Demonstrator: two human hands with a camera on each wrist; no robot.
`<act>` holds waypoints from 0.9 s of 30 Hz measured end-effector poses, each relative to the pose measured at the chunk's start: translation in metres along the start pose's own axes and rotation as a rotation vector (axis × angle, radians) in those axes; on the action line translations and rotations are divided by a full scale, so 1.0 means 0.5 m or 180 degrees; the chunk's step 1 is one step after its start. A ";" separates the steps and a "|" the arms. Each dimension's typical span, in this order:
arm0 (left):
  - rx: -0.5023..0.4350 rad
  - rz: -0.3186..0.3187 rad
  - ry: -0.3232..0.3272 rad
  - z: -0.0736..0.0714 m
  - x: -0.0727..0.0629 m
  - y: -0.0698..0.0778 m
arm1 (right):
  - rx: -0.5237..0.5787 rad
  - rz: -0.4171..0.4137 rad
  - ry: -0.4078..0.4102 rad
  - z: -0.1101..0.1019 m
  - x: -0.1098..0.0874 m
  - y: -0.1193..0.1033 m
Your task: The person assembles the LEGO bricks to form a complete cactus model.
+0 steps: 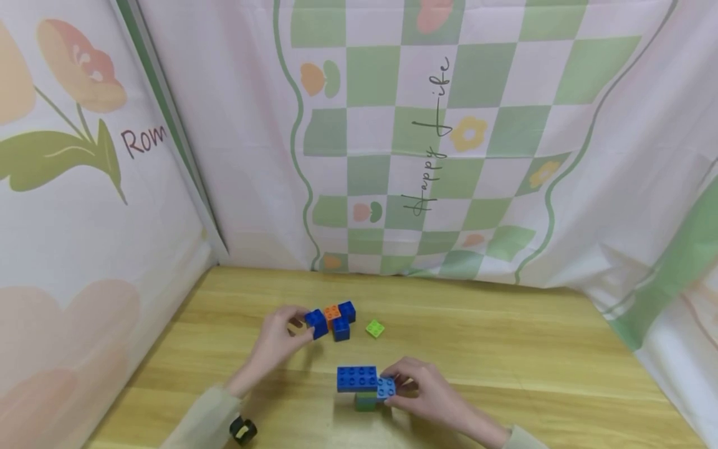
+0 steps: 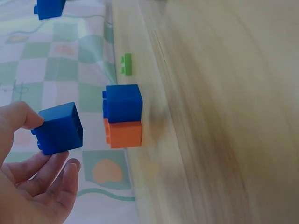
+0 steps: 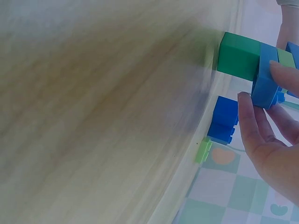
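Observation:
My left hand (image 1: 279, 338) pinches a dark blue toy building block (image 1: 316, 323) between thumb and fingers. In the left wrist view that block (image 2: 60, 128) is tilted and held up off the table. Beside it are an orange block (image 1: 332, 313) and two more dark blue blocks, a rear one (image 1: 347, 310) and a front one (image 1: 341, 329). My right hand (image 1: 429, 391) grips the light blue brick (image 1: 386, 388) of a stack. A long blue brick (image 1: 356, 378) tops this stack; a green block (image 3: 239, 56) is its lowest part. A light green layer (image 3: 286, 58) shows between the blue bricks.
A thin lime green piece (image 1: 374, 328) lies on the wooden table (image 1: 505, 349), right of the loose blocks. A small black object (image 1: 243, 430) is beside the left sleeve. Printed curtains (image 1: 247, 156) hang behind and at the sides of the table.

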State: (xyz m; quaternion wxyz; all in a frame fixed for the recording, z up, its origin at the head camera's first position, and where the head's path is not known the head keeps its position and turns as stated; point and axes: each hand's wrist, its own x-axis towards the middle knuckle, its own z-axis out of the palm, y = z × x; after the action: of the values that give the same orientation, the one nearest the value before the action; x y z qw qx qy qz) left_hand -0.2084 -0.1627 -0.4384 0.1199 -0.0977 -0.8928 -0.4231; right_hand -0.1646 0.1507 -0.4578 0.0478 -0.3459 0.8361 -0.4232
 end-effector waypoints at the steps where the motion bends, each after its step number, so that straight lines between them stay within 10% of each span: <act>1: -0.0018 0.0017 -0.0014 -0.001 -0.003 0.002 | 0.0004 0.0008 -0.0005 0.000 0.000 0.000; 27: -0.0230 0.0223 -0.0348 -0.018 -0.051 0.059 | 0.0010 -0.0001 0.0008 0.003 -0.001 0.003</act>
State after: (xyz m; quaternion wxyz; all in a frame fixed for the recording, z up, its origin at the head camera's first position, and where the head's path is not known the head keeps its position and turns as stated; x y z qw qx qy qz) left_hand -0.1748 -0.1530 -0.4187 0.0821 -0.1560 -0.8782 -0.4446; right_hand -0.1648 0.1507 -0.4599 0.0472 -0.3454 0.8354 -0.4250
